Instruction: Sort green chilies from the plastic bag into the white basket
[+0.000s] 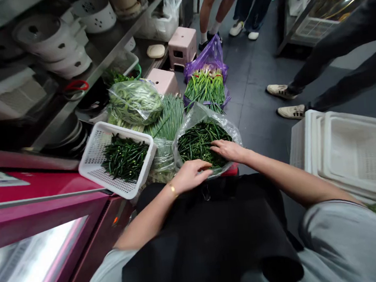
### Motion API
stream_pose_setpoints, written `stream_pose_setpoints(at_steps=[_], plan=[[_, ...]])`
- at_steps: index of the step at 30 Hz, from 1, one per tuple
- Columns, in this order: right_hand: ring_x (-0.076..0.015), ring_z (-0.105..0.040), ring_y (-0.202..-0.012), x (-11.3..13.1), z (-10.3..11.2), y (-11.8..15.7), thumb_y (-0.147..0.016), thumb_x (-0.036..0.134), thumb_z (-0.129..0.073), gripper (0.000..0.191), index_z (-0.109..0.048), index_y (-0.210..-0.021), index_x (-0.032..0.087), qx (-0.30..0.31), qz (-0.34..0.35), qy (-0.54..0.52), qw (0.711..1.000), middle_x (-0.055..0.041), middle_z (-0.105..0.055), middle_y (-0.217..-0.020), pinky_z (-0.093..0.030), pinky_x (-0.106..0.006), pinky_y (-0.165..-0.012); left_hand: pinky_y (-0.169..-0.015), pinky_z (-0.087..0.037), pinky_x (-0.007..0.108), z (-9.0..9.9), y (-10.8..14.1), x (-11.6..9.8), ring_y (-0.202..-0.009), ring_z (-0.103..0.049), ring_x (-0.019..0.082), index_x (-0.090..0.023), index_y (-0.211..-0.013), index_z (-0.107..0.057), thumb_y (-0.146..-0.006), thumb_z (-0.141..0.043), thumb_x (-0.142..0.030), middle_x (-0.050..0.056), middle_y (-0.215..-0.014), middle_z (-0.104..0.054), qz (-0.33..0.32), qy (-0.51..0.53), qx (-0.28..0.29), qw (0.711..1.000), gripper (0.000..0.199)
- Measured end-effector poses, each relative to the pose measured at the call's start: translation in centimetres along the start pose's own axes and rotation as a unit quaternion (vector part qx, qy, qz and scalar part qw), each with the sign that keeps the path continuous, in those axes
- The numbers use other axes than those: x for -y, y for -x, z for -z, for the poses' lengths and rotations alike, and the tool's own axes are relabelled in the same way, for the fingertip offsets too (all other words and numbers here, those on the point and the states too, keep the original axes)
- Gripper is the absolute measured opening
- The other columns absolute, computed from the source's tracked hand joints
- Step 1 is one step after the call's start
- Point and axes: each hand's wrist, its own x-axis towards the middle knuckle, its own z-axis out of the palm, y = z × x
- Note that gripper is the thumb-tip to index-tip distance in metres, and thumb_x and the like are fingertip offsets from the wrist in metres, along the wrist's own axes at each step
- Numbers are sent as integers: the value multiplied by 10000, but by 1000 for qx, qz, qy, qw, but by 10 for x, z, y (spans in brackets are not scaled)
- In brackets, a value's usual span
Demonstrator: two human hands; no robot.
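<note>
Dark green chili peppers (204, 137) fill a clear plastic bag (233, 130) in front of my knees. My right hand (227, 150) lies on the peppers at the bag's right side, its fingers stretched out and slightly apart. At the near left edge of the bag is my left hand (192, 175), thumb and fingers apart, with nothing visible between them. To the left, a white perforated basket (89, 165) holds another heap of green peppers (127, 158), tilted toward its right side.
Behind the bag lie scallions (205, 89) in a purple bag (213, 53) and a bag of green beans (135, 101). Pink stools (182, 45) stand farther back. White baskets (356, 152) are stacked at right. Other people's legs (338, 57) show beyond. A metal shelf (103, 71) runs along the left.
</note>
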Motion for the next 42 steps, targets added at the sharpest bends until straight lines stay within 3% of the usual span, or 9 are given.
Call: stream_pose_setpoints(at_steps=[4, 10, 13, 19, 22, 25, 32, 37, 42], plan=[[-212, -600, -1012, 1, 24, 18, -915, 132, -375, 379, -618, -1206, 135, -17, -110, -17, 994, -140, -626, -1181, -448, -315, -897, -679, -446, 258, -14, -45, 34, -621, -578, 157, -180, -649, -713, -717, -643, -177, 32, -614, -652, 65, -33, -111, 991, 98], [-278, -644, -978, 10, 38, -61, -924, 378, -472, 390, -675, -1074, 81, -45, -333, 9, 942, -211, -678, -1077, -481, -339, -814, -539, -412, 221, 6, -64, 41, -576, -585, 134, -143, -727, -668, -726, -628, -231, 21, -619, -630, 119, 102, -213, 964, 96], [-268, -652, -972, 8, 38, -84, -878, 258, -534, 282, -702, -1013, 76, -5, -327, -5, 945, -204, -693, -1062, -477, -308, -792, -535, -411, 219, 2, -71, 36, -572, -584, 129, -137, -706, -655, -699, -659, -230, 17, -616, -618, 113, 82, -183, 973, 93], [-153, -632, -759, 15, 41, -50, -916, 292, -453, 270, -680, -920, 146, -130, -233, -156, 951, -59, -710, -808, -437, -228, -695, -603, -458, 238, -16, -102, 33, -591, -590, 123, -125, -746, -622, -714, -635, -165, 14, -648, -641, 77, 61, -101, 990, 53], [-185, -618, -837, 32, 31, -45, -929, 282, -419, 280, -647, -952, 121, -164, -194, -68, 965, -126, -686, -946, -410, -246, -690, -534, -456, 248, -27, -101, 33, -490, -571, 124, -133, -721, -544, -789, -523, -143, 8, -566, -595, 130, 148, -39, 980, 72], [-203, -613, -852, 49, 22, -57, -936, 266, -401, 276, -626, -943, 108, -151, -170, -34, 973, -160, -664, -981, -395, -255, -667, -495, -434, 238, -25, -82, 41, -439, -545, 115, -150, -746, -502, -835, -482, -172, -6, -549, -563, 164, 132, -74, 975, 93], [-95, -503, -478, 57, 24, -53, -909, 262, -440, 236, -538, -717, 167, -40, -179, -357, 916, 31, -557, -548, -366, -207, -522, -703, -421, 251, 7, -36, 58, -687, -544, 134, -162, -804, -613, -806, -551, -213, 19, -728, -604, -46, -117, -56, 990, 80], [-84, -483, -525, 28, 42, -24, -825, 199, -557, 180, -536, -651, 161, -38, -214, -279, 935, 31, -532, -536, -346, -219, -582, -548, -331, 218, 7, -33, 57, -561, -418, 100, -142, -876, -638, -840, -529, -363, -31, -603, -476, 28, 4, -75, 997, 249], [-86, -458, -512, 52, 44, -41, -916, 440, -442, 384, -537, -664, 166, -13, -151, -325, 934, 39, -505, -533, -305, -218, -538, -445, -244, 205, 6, -27, 47, -460, -338, 66, -130, -815, -622, -777, -616, -372, -44, -545, -435, 84, 122, -20, 989, 245]])
